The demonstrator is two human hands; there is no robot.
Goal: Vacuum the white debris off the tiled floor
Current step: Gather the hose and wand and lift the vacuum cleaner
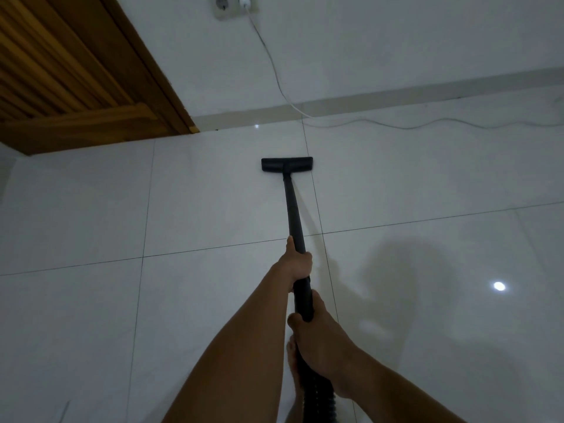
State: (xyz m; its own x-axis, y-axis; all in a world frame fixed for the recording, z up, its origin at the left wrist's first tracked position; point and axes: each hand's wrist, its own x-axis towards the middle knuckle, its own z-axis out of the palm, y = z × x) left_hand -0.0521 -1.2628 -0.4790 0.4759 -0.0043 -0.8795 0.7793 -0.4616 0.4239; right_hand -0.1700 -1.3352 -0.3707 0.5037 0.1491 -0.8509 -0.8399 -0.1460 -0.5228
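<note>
Right hand [317, 328] is wrapped round the black tube [294, 215], just above the bendy hose [319, 392]. Left hand [297, 264] grips the tube further along. Far out, the vacuum head [287, 164] sits flat on the floor [213, 209] near the wall [396, 56]. It looks like mid sweep. I cannot see any white bits on the white tiles. Next, pull back slowly and stay off the white cord [271, 63].

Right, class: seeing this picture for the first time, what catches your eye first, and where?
A long black vacuum wand with a flat floor head runs up the middle of the glossy white tiled floor, gripped by the left hand and right hand. A slatted brown wooden door fills the top left; a thin white cable hangs from a wall socket.
</note>
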